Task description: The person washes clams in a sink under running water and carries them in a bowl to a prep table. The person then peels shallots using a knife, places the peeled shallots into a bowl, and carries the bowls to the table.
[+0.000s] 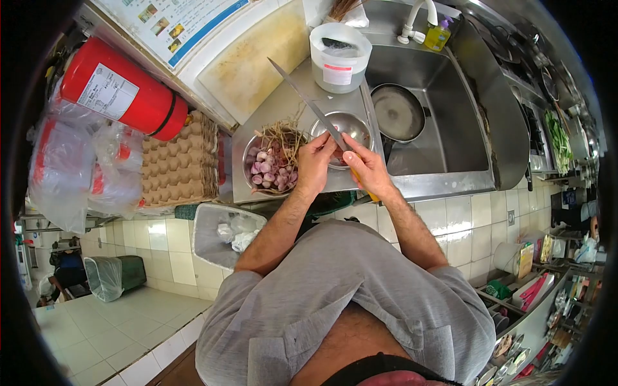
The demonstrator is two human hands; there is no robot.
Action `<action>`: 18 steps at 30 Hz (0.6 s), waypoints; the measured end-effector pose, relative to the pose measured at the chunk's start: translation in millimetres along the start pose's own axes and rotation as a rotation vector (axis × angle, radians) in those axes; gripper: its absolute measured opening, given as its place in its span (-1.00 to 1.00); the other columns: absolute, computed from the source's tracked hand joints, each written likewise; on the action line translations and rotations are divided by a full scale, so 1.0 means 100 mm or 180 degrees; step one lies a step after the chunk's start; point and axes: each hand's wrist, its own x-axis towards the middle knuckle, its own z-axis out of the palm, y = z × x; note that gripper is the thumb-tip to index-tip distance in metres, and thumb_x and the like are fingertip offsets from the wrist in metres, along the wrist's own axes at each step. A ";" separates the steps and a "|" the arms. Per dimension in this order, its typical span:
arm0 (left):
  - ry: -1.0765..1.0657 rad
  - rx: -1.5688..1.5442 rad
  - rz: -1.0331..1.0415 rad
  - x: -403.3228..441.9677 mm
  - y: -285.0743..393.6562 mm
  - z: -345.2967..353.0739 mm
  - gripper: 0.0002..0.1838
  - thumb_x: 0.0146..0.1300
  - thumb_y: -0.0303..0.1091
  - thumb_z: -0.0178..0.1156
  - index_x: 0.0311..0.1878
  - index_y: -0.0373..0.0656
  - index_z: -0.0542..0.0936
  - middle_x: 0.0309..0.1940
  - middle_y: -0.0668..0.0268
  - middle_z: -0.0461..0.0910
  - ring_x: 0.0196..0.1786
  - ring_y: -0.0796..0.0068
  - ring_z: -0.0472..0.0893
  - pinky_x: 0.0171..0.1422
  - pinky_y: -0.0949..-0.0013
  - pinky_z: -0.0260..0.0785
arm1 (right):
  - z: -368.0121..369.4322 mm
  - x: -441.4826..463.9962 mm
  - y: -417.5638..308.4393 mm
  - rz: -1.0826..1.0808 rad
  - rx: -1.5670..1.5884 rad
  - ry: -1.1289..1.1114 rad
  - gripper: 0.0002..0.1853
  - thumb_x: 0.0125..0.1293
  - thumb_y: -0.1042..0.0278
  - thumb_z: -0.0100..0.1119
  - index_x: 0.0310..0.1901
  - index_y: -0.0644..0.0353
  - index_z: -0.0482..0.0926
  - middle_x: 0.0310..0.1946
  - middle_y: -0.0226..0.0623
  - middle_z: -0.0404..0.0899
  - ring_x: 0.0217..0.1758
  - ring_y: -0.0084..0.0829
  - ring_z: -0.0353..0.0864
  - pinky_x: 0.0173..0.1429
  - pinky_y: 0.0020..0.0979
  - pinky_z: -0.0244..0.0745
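Observation:
My right hand [370, 168] is closed around a long knife [312, 104], whose yellow handle end shows below the palm and whose blade points up and left. Close beside it, my left hand [315, 165] has its fingers pinched near the blade; what they hold is too small to make out. Both hands are over the near edge of a steel bowl [353, 124]. To the left, another metal bowl [248, 172] holds purple-skinned garlic bulbs [265, 168] and dry stalks [285, 140].
A white bucket [339, 73] stands behind the bowls. The sink [444, 116] at the right contains a pan [397, 112]. Egg trays [180, 164] and a red extinguisher [119, 90] are at the left. A lined bin [207, 239] stands below the counter.

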 end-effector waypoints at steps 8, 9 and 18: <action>-0.0215 0.0037 -0.0060 0.05 -0.03 -0.11 -0.73 0.27 -0.45 0.07 0.00 -0.37 0.48 -0.22 0.26 0.56 -0.23 0.53 0.55 -0.10 0.48 0.43 | -0.05 0.01 -0.14 0.0357 0.0913 -0.0290 -0.46 0.36 -0.01 -0.13 0.27 0.11 0.23 -0.77 -0.43 0.27 -0.80 -0.64 0.24 -0.72 -0.60 0.16; -0.0276 0.0116 -0.0069 0.04 -0.03 -0.13 -0.73 0.27 -0.45 0.07 0.00 -0.38 0.47 -0.21 0.25 0.56 -0.22 0.52 0.55 -0.08 0.48 0.43 | -0.05 0.02 -0.12 0.0357 0.0912 -0.0289 -0.46 0.36 -0.01 -0.13 0.27 0.11 0.23 -0.77 -0.43 0.27 -0.80 -0.64 0.24 -0.72 -0.60 0.16; -0.0208 -0.0628 -0.0399 0.01 0.00 -0.18 -0.71 0.28 -0.47 0.02 0.05 -0.34 0.43 -0.13 0.22 0.54 -0.08 0.38 0.54 0.04 0.38 0.39 | -0.16 0.12 -0.01 0.0648 0.0458 0.0052 -0.44 0.35 -0.03 -0.09 0.22 0.21 0.26 -0.74 -0.43 0.30 -0.75 -0.64 0.28 -0.73 -0.57 0.17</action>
